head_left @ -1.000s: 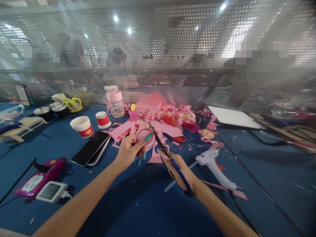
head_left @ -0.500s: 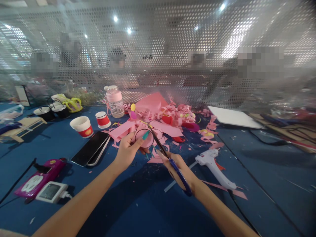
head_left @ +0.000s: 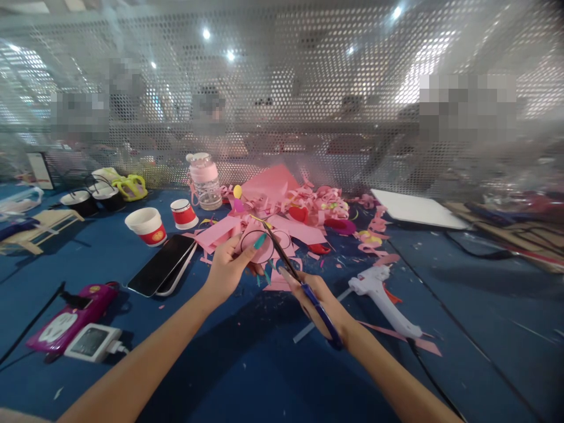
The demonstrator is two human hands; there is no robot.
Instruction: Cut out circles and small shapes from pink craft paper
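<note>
Between thumb and fingers, my left hand (head_left: 229,267) pinches a piece of pink paper (head_left: 252,245) marked with a dark circle outline. My right hand (head_left: 319,299) grips a pair of scissors (head_left: 288,263) with blue handles, the dark blades pointing up and left. The blades lie against the right edge of the paper; whether they are parted is hard to make out. Behind both hands spreads a heap of pink paper scraps (head_left: 317,205), with strips, curls and a few red and magenta pieces.
Right of my hands lies a white glue gun (head_left: 383,296). On the left are a smartphone (head_left: 161,267), paper cups (head_left: 146,227), a purple device (head_left: 74,323) and a white charger (head_left: 93,343). A pink bottle (head_left: 205,182) stands before the perforated metal screen (head_left: 282,76); a white board (head_left: 418,209) lies right.
The pink paper and my left fingers have shifted very slightly, and the fingertips under the paper have moved. The scissors stay in nearly the same place.
</note>
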